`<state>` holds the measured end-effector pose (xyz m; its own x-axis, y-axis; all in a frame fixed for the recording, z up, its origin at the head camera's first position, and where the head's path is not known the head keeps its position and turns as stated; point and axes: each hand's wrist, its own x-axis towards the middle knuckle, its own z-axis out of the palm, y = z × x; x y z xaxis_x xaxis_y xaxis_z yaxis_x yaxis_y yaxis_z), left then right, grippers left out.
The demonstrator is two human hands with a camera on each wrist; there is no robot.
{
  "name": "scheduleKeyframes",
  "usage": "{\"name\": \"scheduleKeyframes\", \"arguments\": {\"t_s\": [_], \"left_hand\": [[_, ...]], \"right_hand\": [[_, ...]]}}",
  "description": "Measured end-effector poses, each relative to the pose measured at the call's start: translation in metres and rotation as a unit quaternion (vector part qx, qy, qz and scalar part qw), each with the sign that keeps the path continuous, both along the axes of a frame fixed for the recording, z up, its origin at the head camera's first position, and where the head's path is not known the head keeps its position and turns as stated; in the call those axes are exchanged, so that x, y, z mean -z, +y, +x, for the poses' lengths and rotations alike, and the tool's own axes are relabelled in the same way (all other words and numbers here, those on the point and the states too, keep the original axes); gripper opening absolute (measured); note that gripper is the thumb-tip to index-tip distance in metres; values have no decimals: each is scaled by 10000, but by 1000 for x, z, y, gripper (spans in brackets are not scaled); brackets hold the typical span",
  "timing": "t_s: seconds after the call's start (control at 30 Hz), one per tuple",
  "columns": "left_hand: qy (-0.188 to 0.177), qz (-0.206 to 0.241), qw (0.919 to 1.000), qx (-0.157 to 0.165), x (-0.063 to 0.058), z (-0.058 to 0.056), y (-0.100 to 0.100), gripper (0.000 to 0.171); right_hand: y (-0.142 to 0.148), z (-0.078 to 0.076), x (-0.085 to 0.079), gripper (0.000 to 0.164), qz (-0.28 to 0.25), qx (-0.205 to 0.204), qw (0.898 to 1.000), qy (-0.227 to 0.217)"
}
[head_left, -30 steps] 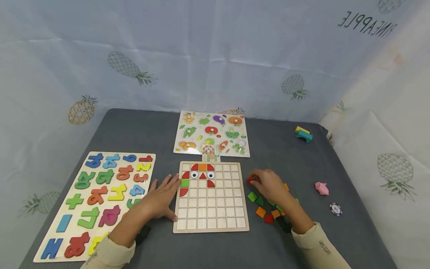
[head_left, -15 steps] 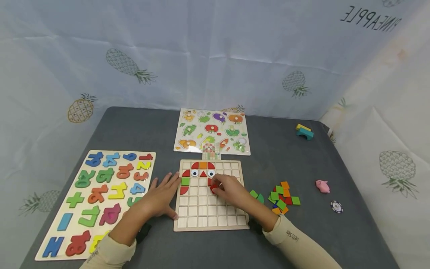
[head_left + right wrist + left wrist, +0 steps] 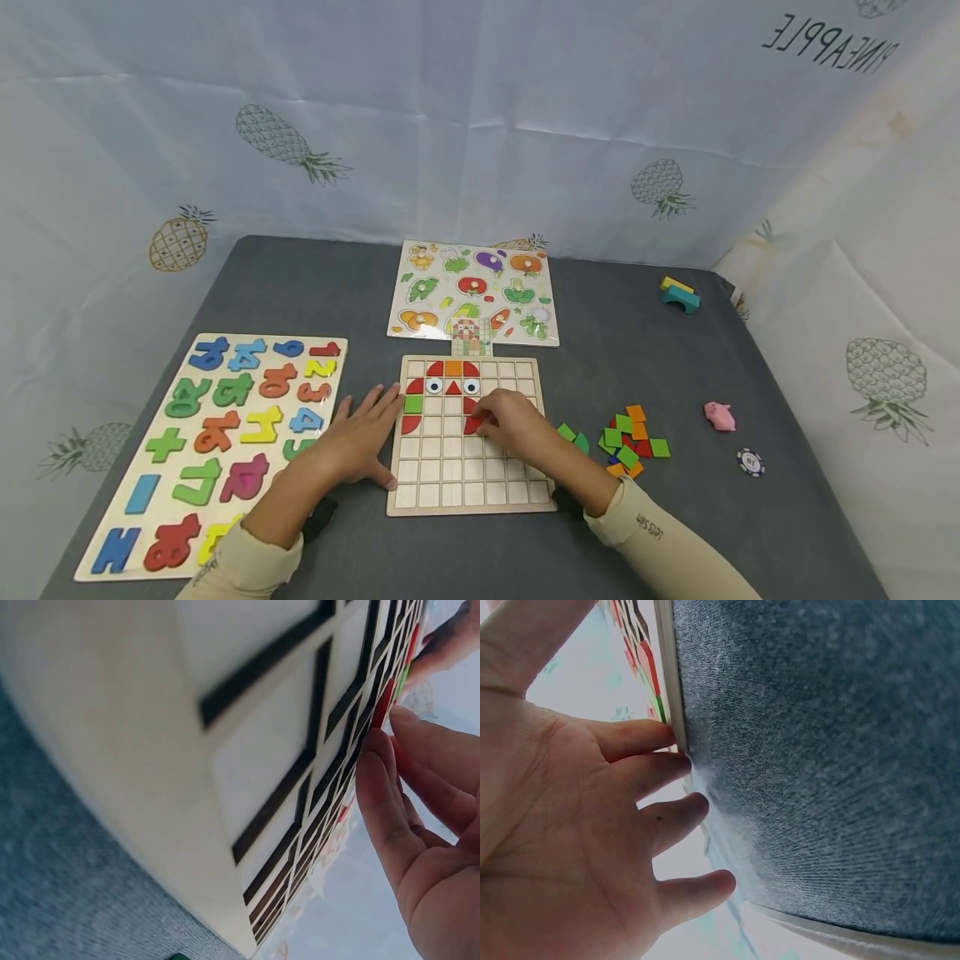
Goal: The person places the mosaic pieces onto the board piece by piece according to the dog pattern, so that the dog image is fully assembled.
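Observation:
A wooden grid board [image 3: 473, 472] lies in the middle, with red, orange and green tiles and two eye tiles in its upper left cells. My right hand [image 3: 517, 427] pinches a red quarter-round tile [image 3: 471, 426] at a cell below another red tile [image 3: 469, 406]; the right wrist view shows the thumb and finger at the red tile [image 3: 384, 705]. Along the board's left edge rests my left hand [image 3: 351, 446], fingers spread, its fingertips touching the frame in the left wrist view. A small pattern card [image 3: 467, 337] sits above the board.
A number puzzle [image 3: 217, 454] lies at left, a vegetable puzzle [image 3: 472, 287] behind. Loose tiles [image 3: 628, 442] are piled right of the board. Farther right are a pink pig figure [image 3: 720, 416], a poker chip [image 3: 750, 462] and a teal arch block [image 3: 681, 298].
My right hand has moved left from the loose tiles to the board, carrying the red tile, and the tile now lies at the cell. The left hand has stayed in place.

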<state>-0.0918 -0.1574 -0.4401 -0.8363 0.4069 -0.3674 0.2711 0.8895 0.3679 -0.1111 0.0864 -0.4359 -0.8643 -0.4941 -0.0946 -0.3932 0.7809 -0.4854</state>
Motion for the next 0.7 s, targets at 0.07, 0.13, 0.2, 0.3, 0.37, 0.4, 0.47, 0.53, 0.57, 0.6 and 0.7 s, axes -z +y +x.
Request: {"name": "scheduleKeyframes", "arguments": {"t_s": [0.07,0.13,0.2,0.3,0.37,0.4,0.47,0.53,0.57,0.6,0.7], "left_hand": [[4,-3,10000,17,0,-1,1,118],[3,-10,10000,42,1,-2,3,118],[0,-14,10000,65,1,-3,4,118],[-2,-10,10000,84,1,-4,4,118],[4,-2,10000,64,1,-4,4,118],[4,-2,10000,52,1,-3,3,118],[16,10,10000,23,2,-3,1,118],[36,32,10000,9,3,-2,-1,119],[45,46,10000,9,3,-2,-2,119],[46,55,10000,11,3,-2,-2,119],[59,114,9999,33,3,-2,-2,119]], "right_hand": [[1,1,1,15,21,-71,9999,117],[3,2,1,16,54,-135,9997,216],[4,4,1,16,96,-216,9992,309],[4,7,0,15,140,-326,9987,359],[4,9,-1,15,158,-416,9984,352],[4,10,-2,16,169,-461,9983,308],[4,13,-5,18,202,-561,9980,218],[5,15,-6,20,306,-667,9971,189],[7,15,-6,22,370,-708,9966,181],[9,16,-7,23,446,-732,9961,197],[22,16,-10,24,605,-641,9955,335]]}}
